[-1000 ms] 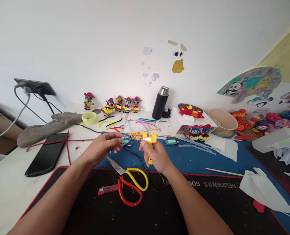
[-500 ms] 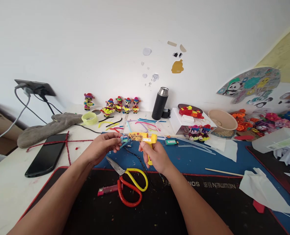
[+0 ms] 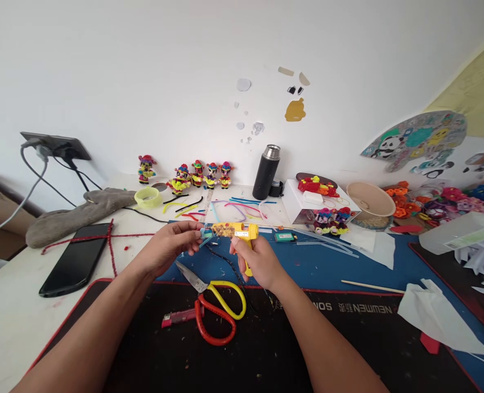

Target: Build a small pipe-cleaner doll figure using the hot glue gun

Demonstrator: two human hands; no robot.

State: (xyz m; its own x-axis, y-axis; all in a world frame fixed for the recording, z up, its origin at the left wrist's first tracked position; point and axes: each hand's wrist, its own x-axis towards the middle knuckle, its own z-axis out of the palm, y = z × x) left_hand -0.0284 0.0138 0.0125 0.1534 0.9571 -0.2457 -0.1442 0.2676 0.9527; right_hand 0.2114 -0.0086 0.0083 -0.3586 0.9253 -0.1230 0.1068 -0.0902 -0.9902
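Closed around the grip of a yellow hot glue gun (image 3: 235,230), my right hand (image 3: 258,259) points its nozzle leftward. My left hand (image 3: 176,240) pinches a small blue pipe-cleaner piece (image 3: 206,234) between thumb and fingers. The nozzle end is at that piece; whether they touch is too small to tell. Below the hands lie scissors (image 3: 215,305) with one yellow and one red handle, blades spread and pointing up-left. A pink utility knife (image 3: 180,317) lies partly under the red handle.
A phone (image 3: 76,259) with red pipe cleaners across it lies at left. Several pipe-cleaner dolls (image 3: 180,179) stand by the wall, near a black thermos (image 3: 266,172) and a white box (image 3: 293,202). Glue sticks (image 3: 327,250), a wooden stick (image 3: 372,286) and tissue (image 3: 438,314) lie at right.
The glue gun has shifted slightly left, its nozzle closer to the blue piece. My left hand has hardly moved. The whole view has shifted a little.
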